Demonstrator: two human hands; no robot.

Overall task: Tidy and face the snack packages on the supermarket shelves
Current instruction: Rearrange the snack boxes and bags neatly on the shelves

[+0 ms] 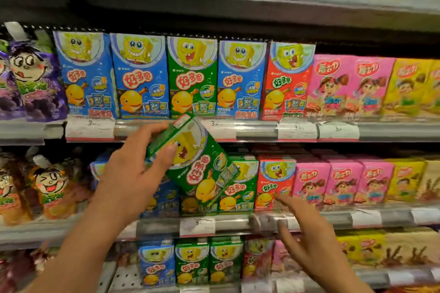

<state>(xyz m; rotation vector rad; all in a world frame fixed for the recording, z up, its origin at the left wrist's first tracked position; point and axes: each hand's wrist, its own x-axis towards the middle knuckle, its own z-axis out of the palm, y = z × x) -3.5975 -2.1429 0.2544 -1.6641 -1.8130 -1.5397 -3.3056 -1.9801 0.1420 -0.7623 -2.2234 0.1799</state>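
In the middle of the frame, the left hand (133, 173) holds the green box (197, 162), tilted. The green row (238, 188) sits just right. The right hand (307, 238) is spread, empty, lower right.

Two bare forearms entered the view from the lower edge, one from about seven o'clock and the other from about five o'clock. No sleeve, cuff, glove, watch, bracelet or ring covered either of them. The left hand (129, 173) was slim, with long fingers and short, plain nails. The right hand (307, 241) was bare as well, its fingers smeared by blur, so its nails could not be made out.
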